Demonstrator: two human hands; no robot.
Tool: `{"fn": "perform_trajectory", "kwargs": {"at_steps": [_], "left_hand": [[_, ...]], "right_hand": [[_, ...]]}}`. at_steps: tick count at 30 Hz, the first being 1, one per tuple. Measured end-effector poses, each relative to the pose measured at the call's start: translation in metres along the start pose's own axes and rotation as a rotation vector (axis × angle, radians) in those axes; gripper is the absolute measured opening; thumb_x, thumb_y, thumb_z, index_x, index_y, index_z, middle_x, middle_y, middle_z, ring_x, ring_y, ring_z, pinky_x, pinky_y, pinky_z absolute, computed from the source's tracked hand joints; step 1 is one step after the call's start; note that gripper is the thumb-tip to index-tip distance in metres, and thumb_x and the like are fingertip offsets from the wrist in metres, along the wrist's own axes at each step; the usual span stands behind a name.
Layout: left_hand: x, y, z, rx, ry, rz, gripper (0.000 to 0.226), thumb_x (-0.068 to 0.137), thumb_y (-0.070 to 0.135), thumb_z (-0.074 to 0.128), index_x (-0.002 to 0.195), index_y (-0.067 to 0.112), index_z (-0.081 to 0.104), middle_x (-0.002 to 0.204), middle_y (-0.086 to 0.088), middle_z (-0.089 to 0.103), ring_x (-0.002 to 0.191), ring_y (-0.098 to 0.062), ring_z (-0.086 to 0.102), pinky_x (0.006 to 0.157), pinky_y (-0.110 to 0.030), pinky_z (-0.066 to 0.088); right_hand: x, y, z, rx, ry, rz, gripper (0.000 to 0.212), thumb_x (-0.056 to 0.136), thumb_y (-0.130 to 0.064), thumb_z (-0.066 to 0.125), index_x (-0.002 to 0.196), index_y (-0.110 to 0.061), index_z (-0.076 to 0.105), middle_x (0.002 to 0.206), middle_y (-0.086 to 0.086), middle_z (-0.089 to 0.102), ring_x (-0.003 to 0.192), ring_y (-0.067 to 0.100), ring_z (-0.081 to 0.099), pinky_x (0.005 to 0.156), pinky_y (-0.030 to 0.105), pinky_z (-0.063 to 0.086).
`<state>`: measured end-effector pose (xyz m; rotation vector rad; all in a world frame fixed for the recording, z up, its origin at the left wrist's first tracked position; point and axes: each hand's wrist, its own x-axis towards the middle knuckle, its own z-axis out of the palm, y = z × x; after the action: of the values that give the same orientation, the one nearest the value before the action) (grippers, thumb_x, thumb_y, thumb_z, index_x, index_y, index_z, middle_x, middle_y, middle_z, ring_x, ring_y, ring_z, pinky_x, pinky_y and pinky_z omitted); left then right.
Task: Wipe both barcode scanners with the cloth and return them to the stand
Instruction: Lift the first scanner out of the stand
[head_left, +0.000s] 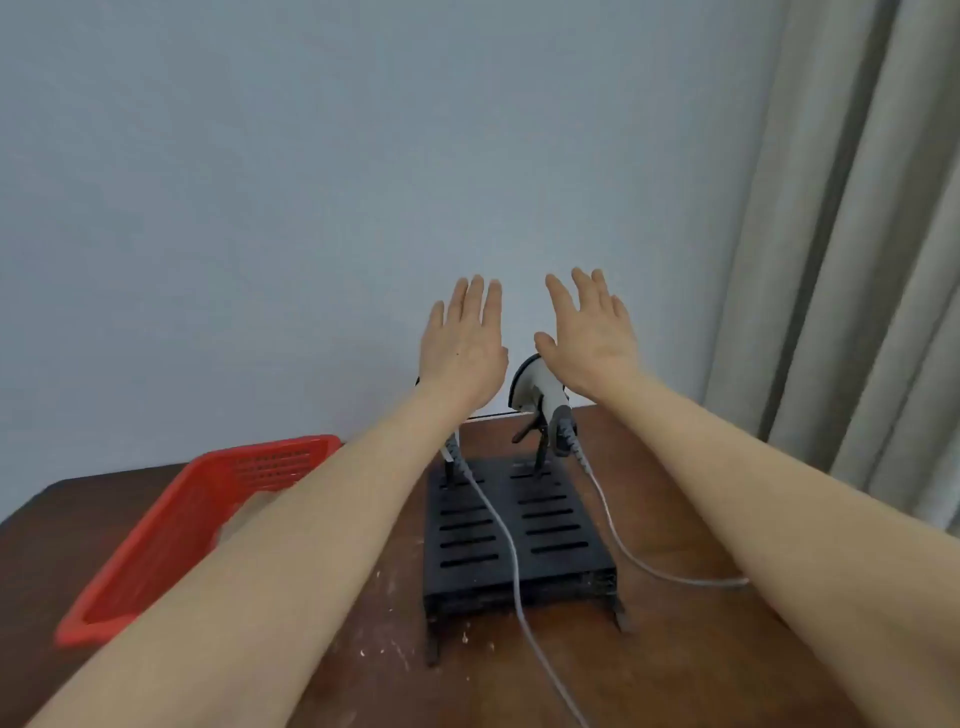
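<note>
My left hand (462, 348) and right hand (592, 343) hang side by side, fingers straight, holding nothing. Just below the right one, a white scanner (535, 387) sits on the black stand (488, 525) on the bench (675, 649). The other scanner is mostly hidden behind my left wrist. In the red basket (171, 545) at left lies something pale, perhaps the cloth (248, 509).

Two hands (462, 345) (595, 338), two cables (500, 525) (612, 525), one black stand (571, 567), one red basket (156, 545)
</note>
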<state>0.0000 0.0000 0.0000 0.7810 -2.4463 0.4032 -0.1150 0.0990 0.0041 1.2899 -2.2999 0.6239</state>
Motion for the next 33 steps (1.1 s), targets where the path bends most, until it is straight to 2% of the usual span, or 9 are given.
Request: {"fn": "perform_trajectory", "kwargs": {"at_steps": [13,22,24,27,30,33], "left_hand": [[-0.079,0.026,-0.046,-0.042,-0.022,-0.044,0.071,0.098,0.027,0.042,0.151,0.005,-0.002,0.16,-0.013,0.0,0.148,-0.026,-0.001,0.12,-0.038,0.008],[-0.103,0.059,-0.045,-0.109,-0.098,-0.024,0.072,0.096,0.02,0.049,0.149,0.001,0.005,0.159,-0.016,0.004,0.148,-0.028,0.002,0.117,-0.034,0.013],[-0.104,0.064,-0.042,-0.124,-0.105,-0.032,0.069,0.095,0.019,0.05,0.148,0.001,0.011,0.157,-0.016,0.013,0.146,-0.028,0.01,0.113,-0.035,0.024],[-0.104,0.07,-0.036,-0.201,-0.156,-0.081,0.056,0.091,0.015,0.051,0.14,0.001,0.027,0.146,-0.012,0.03,0.135,-0.025,0.031,0.094,-0.034,0.04],[-0.104,0.07,-0.025,-0.251,-0.21,-0.141,0.046,0.091,0.016,0.051,0.131,0.002,0.034,0.137,-0.011,0.036,0.123,-0.026,0.041,0.079,-0.033,0.042],[-0.102,0.07,-0.01,-0.26,-0.235,-0.165,0.044,0.091,0.017,0.053,0.128,0.001,0.036,0.135,-0.012,0.038,0.122,-0.027,0.042,0.081,-0.035,0.044]], "right_hand": [[-0.082,-0.014,-0.041,0.025,0.016,0.007,0.067,0.095,-0.031,0.042,0.15,-0.017,0.006,0.158,0.016,0.0,0.146,0.031,-0.003,0.115,0.043,0.011],[-0.115,-0.007,-0.053,0.101,0.012,0.039,0.071,0.094,-0.028,0.046,0.15,-0.014,0.005,0.157,0.017,0.002,0.144,0.032,0.011,0.109,0.044,0.028],[-0.114,-0.004,-0.056,0.12,0.01,0.049,0.07,0.094,-0.027,0.046,0.15,-0.013,0.006,0.157,0.016,0.004,0.144,0.031,0.012,0.11,0.043,0.027],[-0.111,0.0,-0.058,0.133,0.006,0.063,0.066,0.095,-0.026,0.044,0.149,-0.011,0.01,0.156,0.015,0.011,0.143,0.03,0.014,0.108,0.043,0.028],[-0.108,0.003,-0.053,0.132,-0.001,0.064,0.062,0.095,-0.024,0.043,0.148,-0.009,0.014,0.154,0.014,0.018,0.141,0.029,0.017,0.106,0.042,0.031],[-0.105,0.008,-0.043,0.132,-0.026,0.065,0.058,0.096,-0.024,0.041,0.146,-0.007,0.018,0.151,0.014,0.024,0.139,0.029,0.021,0.103,0.042,0.033]]}}
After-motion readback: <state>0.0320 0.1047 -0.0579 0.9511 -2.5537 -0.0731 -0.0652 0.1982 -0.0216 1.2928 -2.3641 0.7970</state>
